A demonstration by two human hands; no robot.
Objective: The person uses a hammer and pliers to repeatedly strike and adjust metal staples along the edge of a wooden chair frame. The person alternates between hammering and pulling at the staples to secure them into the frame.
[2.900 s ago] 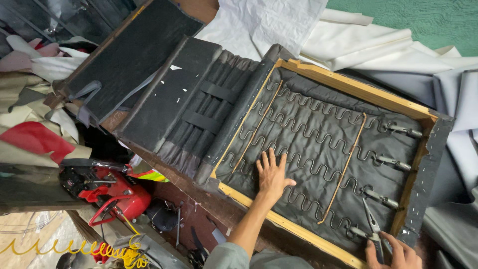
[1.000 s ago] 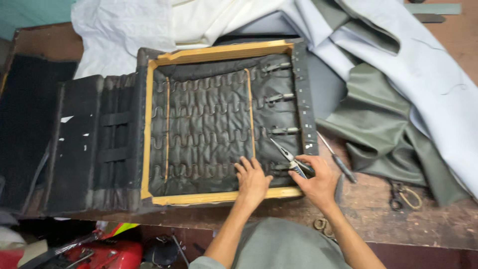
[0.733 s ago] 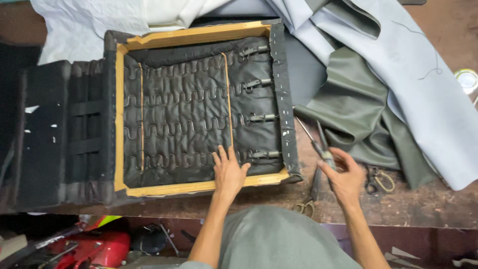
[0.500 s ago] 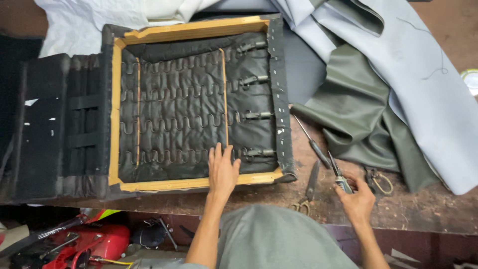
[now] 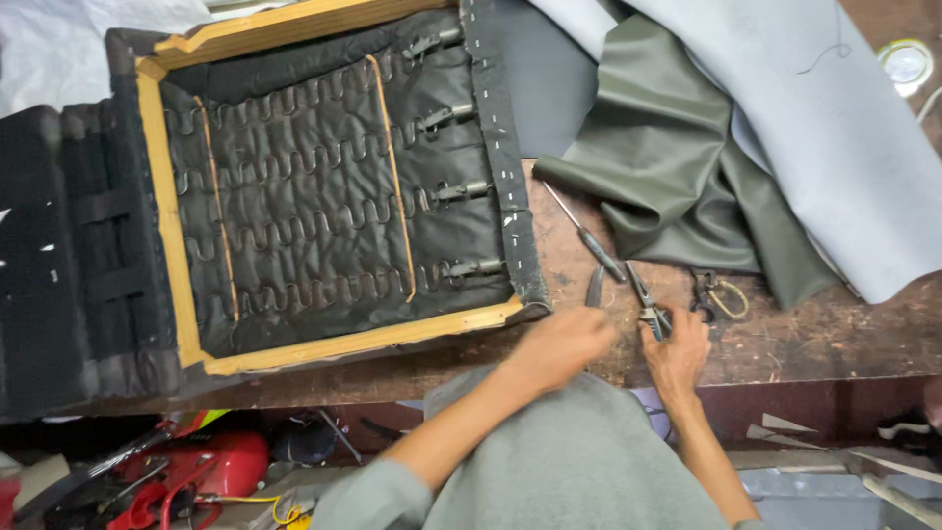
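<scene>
From my seat at the remote end, I see both hands low on the wooden bench (image 5: 785, 344), close to each other. The right hand (image 5: 677, 351) is clamped on the handles of a pair of pliers (image 5: 643, 299), whose jaws point up and away toward the fabric. The left hand (image 5: 561, 345) is blurred; it sits just beside a dark flat tool (image 5: 595, 287) lying on the bench, and I cannot tell whether its fingers are closed on that tool or only touching it.

Just above the pliers a screwdriver (image 5: 584, 236) lies slantwise, its tip near the corner of the seat frame (image 5: 353, 342). That frame, wooden-edged and lined with black fabric over zigzag springs, fills the left half of the view, and its near rail runs right up to the left hand. A black padded panel (image 5: 69, 255) adjoins it on the far left.

To the right of the pliers lie scissors with yellowish handles (image 5: 721, 297), partly under the edge of a dark green sheet of leatherette (image 5: 667, 167). A grey sheet (image 5: 814, 128) overlaps that green one, and a small round tin (image 5: 905, 61) sits in the far corner. Below the bench edge a red tool (image 5: 211, 471) rests among clutter.
</scene>
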